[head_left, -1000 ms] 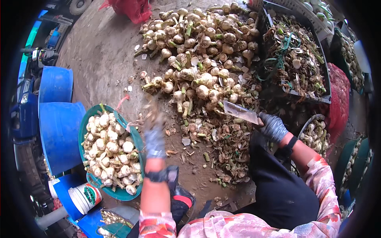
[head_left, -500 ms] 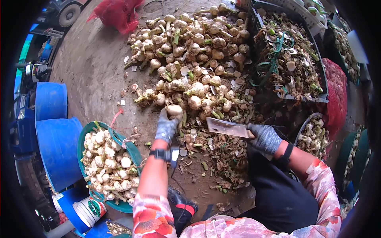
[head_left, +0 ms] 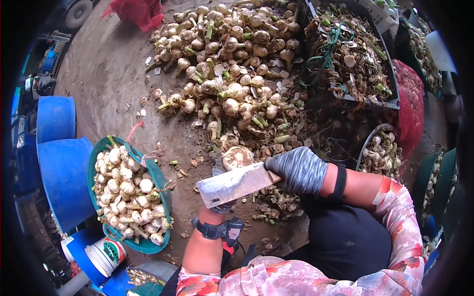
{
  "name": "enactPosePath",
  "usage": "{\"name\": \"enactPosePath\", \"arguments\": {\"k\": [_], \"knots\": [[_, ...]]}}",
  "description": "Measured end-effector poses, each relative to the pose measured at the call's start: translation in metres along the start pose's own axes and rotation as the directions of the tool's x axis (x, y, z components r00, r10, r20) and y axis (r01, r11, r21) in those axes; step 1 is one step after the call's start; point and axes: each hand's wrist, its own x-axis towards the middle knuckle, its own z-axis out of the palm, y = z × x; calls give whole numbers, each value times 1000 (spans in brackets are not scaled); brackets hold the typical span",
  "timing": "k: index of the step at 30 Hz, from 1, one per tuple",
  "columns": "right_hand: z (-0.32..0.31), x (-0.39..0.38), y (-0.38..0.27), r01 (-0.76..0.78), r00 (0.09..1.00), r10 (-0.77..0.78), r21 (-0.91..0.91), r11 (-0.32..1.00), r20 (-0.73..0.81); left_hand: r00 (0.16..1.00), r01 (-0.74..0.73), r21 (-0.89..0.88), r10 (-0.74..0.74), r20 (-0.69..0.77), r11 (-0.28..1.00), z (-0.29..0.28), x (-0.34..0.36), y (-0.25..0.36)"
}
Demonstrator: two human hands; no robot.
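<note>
My gloved right hand (head_left: 296, 170) grips the wooden handle of a cleaver (head_left: 224, 186), its wide blade held over my left hand. My gloved left hand (head_left: 217, 167), partly hidden behind the blade, holds a garlic bulb (head_left: 238, 157) with its root face upward. Beyond both hands lies a loose heap of garlic (head_left: 232, 44) with stems, and closer in are scattered peels and cut stems (head_left: 276, 209). A green tub (head_left: 92, 181) of lighter garlic bulbs stands to the left of my left arm.
Blue barrels (head_left: 61, 177) and white buckets (head_left: 101, 259) stand at left. A dark crate of trimmings (head_left: 348, 101), a red mesh sack (head_left: 410, 116) and another container of garlic (head_left: 382, 153) are at right. Red netting (head_left: 133, 12) lies on the concrete floor (head_left: 98, 89); vehicle wheels show beyond.
My right hand with the cleaver has swung leftward and downward, its blade now over my left hand. The left hand has gone from a blurred reach to holding a bulb under the cleaver.
</note>
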Motion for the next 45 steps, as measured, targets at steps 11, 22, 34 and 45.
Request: {"name": "enactPosePath", "arguments": {"k": [11, 22, 34, 45], "knots": [[23, 10, 37, -60, 996, 57, -46, 997, -64, 971, 46, 702, -197, 136, 711, 9, 12, 35], [7, 0, 25, -109, 982, 126, 121, 987, -141, 949, 272, 55, -258, -180, 961, 27, 23, 36], [18, 9, 19, -33, 999, 35, -56, 998, 40, 977, 198, 262, -211, 22, 945, 11, -16, -7], [56, -5, 93, -313, 874, 447, 481, 819, -191, 957, 163, 203, -104, -272, 966, 44, 13, 56]]}}
